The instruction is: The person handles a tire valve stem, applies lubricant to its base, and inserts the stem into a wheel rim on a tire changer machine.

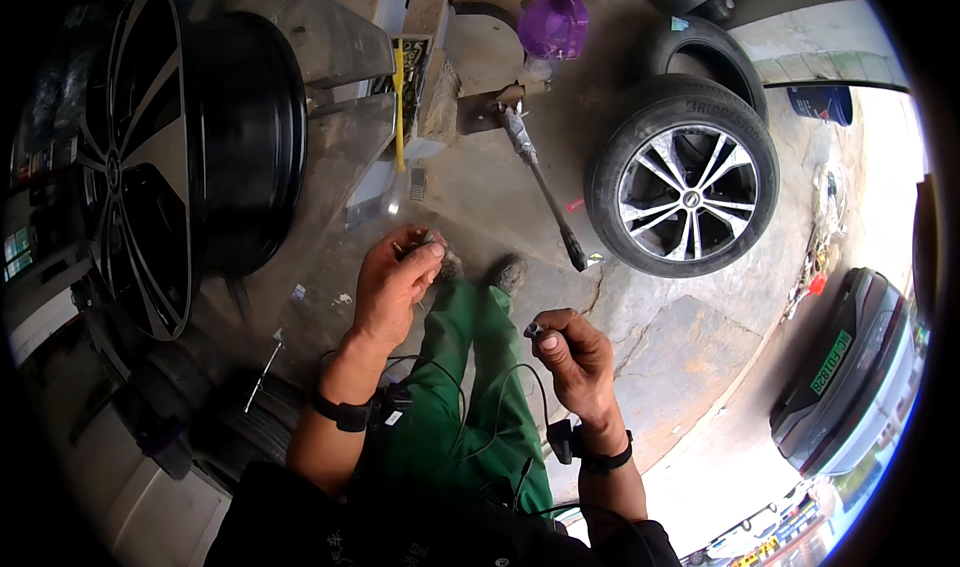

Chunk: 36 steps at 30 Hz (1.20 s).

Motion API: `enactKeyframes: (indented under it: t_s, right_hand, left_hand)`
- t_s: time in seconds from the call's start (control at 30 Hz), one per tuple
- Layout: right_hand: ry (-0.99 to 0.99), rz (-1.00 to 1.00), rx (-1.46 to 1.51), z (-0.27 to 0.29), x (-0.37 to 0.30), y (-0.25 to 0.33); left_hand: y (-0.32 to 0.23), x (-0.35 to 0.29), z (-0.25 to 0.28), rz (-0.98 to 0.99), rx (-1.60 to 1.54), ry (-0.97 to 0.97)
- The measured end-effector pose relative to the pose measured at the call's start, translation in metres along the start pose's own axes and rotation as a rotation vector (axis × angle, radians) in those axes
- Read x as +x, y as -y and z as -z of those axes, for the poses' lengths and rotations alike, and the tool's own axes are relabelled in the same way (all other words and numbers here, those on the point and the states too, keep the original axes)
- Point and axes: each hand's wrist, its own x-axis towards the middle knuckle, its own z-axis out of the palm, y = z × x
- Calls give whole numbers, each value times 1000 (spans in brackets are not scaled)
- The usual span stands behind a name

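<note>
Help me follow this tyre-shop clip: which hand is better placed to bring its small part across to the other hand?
Probably the right hand: it pinches a small dark metal piece at its fingertips, pointing toward the left hand, which is curled around something small that I cannot make out.

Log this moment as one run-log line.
left hand: pinches small dark part | right hand: grips small metal-tipped piece | bare rim left | tyred wheel ahead, on concrete

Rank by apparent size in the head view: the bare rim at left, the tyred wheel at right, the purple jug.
1. Bare rim, though it sits nearer the camera, so its lead over the wheel is unsure.
2. Tyred wheel.
3. Purple jug.
</note>
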Motion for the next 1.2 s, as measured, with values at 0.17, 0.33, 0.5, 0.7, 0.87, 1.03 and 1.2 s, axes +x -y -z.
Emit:
enactKeyframes:
  t_s: [0.17,0.33,0.5,0.7,0.87,1.03,1.2]
  right_hand:
    - [60,95,-51,-29,-32,77]
    - [130,136,-60,-62,-78,145]
    - [184,207,-50,-89,-112,192]
    - [228,282,-63,-115,-137,223]
    - [164,439,-87,-138,-150,245]
    - [118,588,-201,-152,-156,260]
    - [141,622,-169,-159,-162,272]
  left_hand:
    - [-69,-104,-52,-271,69,152]
    - [-121,-183,-70,-471,295,253]
    - [-162,-246,-75,-538,379,259]
    - [-207,-288,-67,-878,724,316]
    - [-226,-315,-71,-873,632,288]
    - [-240,-327,-63,-933,631,294]
    - [-248,-337,-71,-806,293,354]
